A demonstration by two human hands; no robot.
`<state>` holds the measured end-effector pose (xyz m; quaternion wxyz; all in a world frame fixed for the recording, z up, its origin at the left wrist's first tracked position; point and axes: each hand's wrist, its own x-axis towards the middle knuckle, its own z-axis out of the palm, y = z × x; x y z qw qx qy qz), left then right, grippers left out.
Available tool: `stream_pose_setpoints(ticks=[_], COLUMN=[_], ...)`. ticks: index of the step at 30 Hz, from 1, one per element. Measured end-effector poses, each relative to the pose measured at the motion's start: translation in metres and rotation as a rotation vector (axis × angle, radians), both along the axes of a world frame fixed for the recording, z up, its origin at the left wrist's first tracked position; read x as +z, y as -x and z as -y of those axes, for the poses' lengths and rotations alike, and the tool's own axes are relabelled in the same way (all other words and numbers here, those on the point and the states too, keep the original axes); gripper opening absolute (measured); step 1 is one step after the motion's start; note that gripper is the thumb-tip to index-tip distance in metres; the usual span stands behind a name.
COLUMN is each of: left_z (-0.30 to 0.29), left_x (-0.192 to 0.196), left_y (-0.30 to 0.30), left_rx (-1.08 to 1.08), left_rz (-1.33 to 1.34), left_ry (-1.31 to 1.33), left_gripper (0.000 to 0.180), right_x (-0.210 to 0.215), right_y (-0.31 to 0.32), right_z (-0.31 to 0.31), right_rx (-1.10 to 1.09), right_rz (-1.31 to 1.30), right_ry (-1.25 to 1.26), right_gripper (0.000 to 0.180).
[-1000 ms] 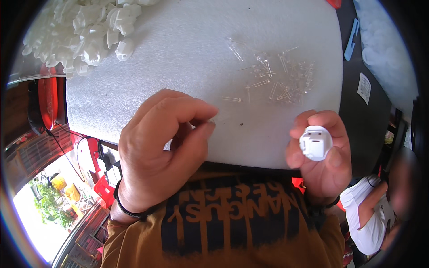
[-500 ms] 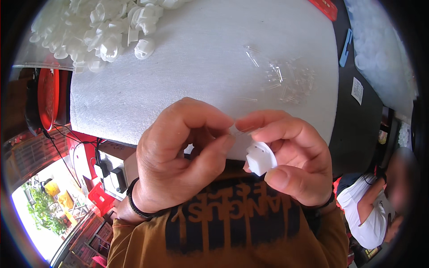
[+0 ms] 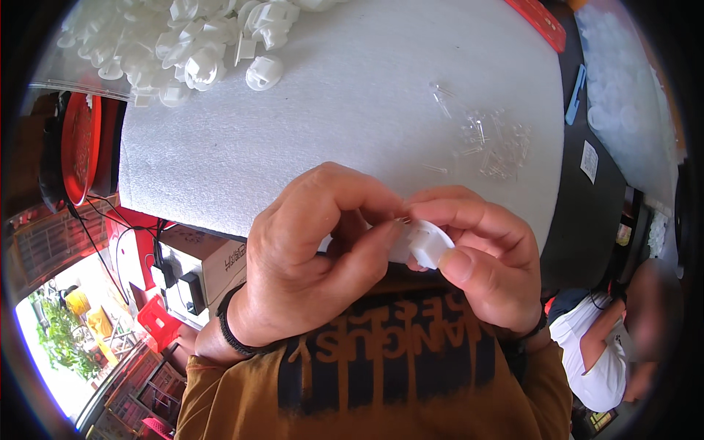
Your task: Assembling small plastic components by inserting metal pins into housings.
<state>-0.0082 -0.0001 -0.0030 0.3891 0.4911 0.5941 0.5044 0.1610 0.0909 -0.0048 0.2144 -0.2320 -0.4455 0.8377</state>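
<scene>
My right hand (image 3: 484,257) holds a small white plastic holder (image 3: 429,243) with a round flange and a boxy block, gripped between thumb and fingers. Close against it, my left hand (image 3: 315,253) is closed in a pinch. Thin wire legs (image 3: 402,219) show at its fingertips by the holder, like those of a small clear LED; the rest of that piece is hidden by the fingers. Both hands are over the near edge of the foam-covered table, fingertips almost touching. Several clear LEDs (image 3: 495,147) with thin legs lie scattered on the foam sheet (image 3: 330,110) beyond my right hand.
A heap of white plastic holders (image 3: 198,51) fills the far left. At the right are a red object (image 3: 539,22), blue tweezers-like tool (image 3: 576,95), paper label (image 3: 589,161) and a bag of white parts (image 3: 623,95). Another person (image 3: 594,352) sits at the right.
My left hand has moved right, bringing the thin wire legs to the white holder. The holder has turned and risen slightly in my right hand. The whole view has shifted a little.
</scene>
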Motion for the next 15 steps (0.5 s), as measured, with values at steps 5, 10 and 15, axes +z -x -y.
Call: stream_pose_setpoints(ticks=[5,10,15], left_z=[-0.0066,-0.0029,-0.0028], left_x=[-0.0083,-0.0043,-0.0061], left_y=[-0.0027,0.0037,0.0054], left_rx=[0.135,-0.013,-0.014], left_rz=[-0.008,-0.040,-0.082], left_ry=[-0.115,-0.037,-0.068], left_gripper=[0.019,0.025,0.024], right_x=[-0.0013,-0.0007,0.0036], right_y=[-0.0010,0.0012,-0.0003], right_z=[-0.0038,-0.0017,-0.0078], right_rx=[0.054,-0.037,0.027], right_rz=[-0.060,0.074,0.034], right_ry=[0.093,0.021,0.228], right_gripper=[0.031,0.036,0.029])
